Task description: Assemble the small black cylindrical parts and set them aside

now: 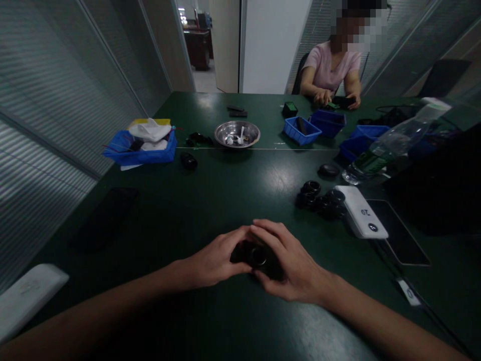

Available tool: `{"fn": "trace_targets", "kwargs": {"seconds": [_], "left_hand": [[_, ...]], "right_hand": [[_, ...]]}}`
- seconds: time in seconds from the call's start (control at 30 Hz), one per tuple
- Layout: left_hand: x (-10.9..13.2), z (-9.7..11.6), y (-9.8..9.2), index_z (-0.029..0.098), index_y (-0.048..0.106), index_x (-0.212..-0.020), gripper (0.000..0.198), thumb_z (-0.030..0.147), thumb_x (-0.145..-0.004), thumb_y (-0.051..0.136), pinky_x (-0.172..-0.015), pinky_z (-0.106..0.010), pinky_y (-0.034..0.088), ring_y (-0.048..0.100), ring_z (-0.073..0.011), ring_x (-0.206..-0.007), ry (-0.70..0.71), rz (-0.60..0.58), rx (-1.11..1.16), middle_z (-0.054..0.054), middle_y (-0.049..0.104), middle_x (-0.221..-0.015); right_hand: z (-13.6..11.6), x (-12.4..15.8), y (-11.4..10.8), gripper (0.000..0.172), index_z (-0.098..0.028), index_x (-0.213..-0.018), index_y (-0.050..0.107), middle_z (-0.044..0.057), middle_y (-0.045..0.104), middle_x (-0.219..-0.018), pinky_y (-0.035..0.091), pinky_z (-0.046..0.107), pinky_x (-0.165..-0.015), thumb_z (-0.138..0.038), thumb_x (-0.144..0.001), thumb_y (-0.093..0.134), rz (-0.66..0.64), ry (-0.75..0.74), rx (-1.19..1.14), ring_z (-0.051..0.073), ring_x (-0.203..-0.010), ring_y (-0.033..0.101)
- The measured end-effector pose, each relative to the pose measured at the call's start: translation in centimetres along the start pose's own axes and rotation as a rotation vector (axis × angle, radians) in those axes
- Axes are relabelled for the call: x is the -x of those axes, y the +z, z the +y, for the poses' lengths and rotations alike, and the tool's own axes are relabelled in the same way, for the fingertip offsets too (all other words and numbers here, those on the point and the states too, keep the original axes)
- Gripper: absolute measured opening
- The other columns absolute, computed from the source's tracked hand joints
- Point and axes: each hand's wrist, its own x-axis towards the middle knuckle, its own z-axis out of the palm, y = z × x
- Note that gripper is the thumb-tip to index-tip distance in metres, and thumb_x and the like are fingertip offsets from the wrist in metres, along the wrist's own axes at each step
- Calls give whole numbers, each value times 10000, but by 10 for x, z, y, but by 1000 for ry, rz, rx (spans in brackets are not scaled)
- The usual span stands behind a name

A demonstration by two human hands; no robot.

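Note:
Both my hands curl around a small dark cylindrical part [257, 256] with a shiny round rim, low over the green table [210, 200]. My left hand [218, 255] grips it from the left, thumb below and fingers above. From the right, my right hand [289, 260] closes on the same part, its fingertips meeting those of the left at the top. Shadow and fingers hide much of the part, so its exact kind is unclear. Several black ring-shaped parts [319, 198] lie to the right, beyond my right hand.
A metal bowl [237, 134] with small white pieces stands at centre back. Blue bins stand left [150, 153] and right [302, 131]. At right are a white power bank [361, 213], a tilted bottle [391, 145] and a cable. A person [330, 70] sits opposite, handling small items.

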Motion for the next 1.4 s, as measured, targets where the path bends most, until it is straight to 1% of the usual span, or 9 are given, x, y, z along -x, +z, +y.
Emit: {"fn": "trace_targets", "kwargs": {"seconds": [0.07,0.13,0.23,0.3,0.53,0.77,1.0,1.23,1.4], "left_hand": [[0,0,-1,220,593,-1301,432,142,-897,723,-1051,-416,492,629,-249,-1178,42,-27,-54,-70,667,-1266],[-1,-1,-1,231,616,-1299,422,105,-903,692,-1113,-427,451,596,-251,-1243,84,-44,-97,-64,661,-1293],[-1,-1,-1,223,629,-1295,418,106,-900,700,-1173,-436,406,570,-249,-1295,99,-35,-99,-67,657,-1319],[-2,-1,-1,212,636,-1279,409,107,-890,708,-1181,-441,400,567,-252,-1308,86,-32,-104,-71,659,-1328],[-2,-1,0,212,653,-1196,372,129,-844,741,-1094,-423,475,624,-256,-1231,22,3,-104,-59,693,-1278],[-1,-3,0,207,649,-1152,361,153,-822,785,-1014,-385,502,665,-241,-1125,-18,27,-94,-48,718,-1201],[-2,2,-1,209,644,-1082,314,167,-808,793,-957,-344,513,680,-213,-1027,-60,46,-32,-21,719,-1098],[-1,1,-1,206,597,-1044,305,201,-811,794,-902,-343,516,683,-219,-1015,-115,59,-37,-25,702,-1056],[-1,0,-1,206,577,-1043,338,163,-793,800,-930,-351,503,676,-219,-1044,-114,65,-40,-22,697,-1078]], "right_hand": [[2,-1,1,988,-218,-1633,187,214,345,-1616,444,594,-1111,-388,-838,749,10,91,35,393,-1435,429],[4,-4,2,1033,-217,-1630,200,210,416,-1582,427,607,-1108,-481,-819,783,-46,156,44,402,-1420,439],[5,-7,2,923,-207,-1583,318,178,557,-1479,412,598,-1088,-514,-841,772,-157,174,69,393,-1358,488],[5,-7,2,853,-193,-1555,365,167,562,-1487,397,583,-1093,-515,-866,753,-181,164,88,384,-1365,477],[2,-6,-1,799,-177,-1546,384,162,562,-1497,389,573,-1095,-516,-902,716,-188,142,96,377,-1370,475],[1,-6,-1,776,-171,-1540,399,168,565,-1496,387,579,-1102,-495,-904,706,-177,138,96,382,-1374,477],[-1,-9,-4,730,-172,-1494,452,148,579,-1484,377,567,-1108,-487,-892,719,-211,149,87,370,-1367,478],[-1,-8,-4,699,-175,-1490,455,153,577,-1480,378,563,-1103,-502,-920,692,-205,135,100,369,-1366,474],[-1,-8,-4,667,-191,-1464,484,137,578,-1481,373,552,-1113,-514,-919,694,-221,151,106,364,-1376,469]]}}
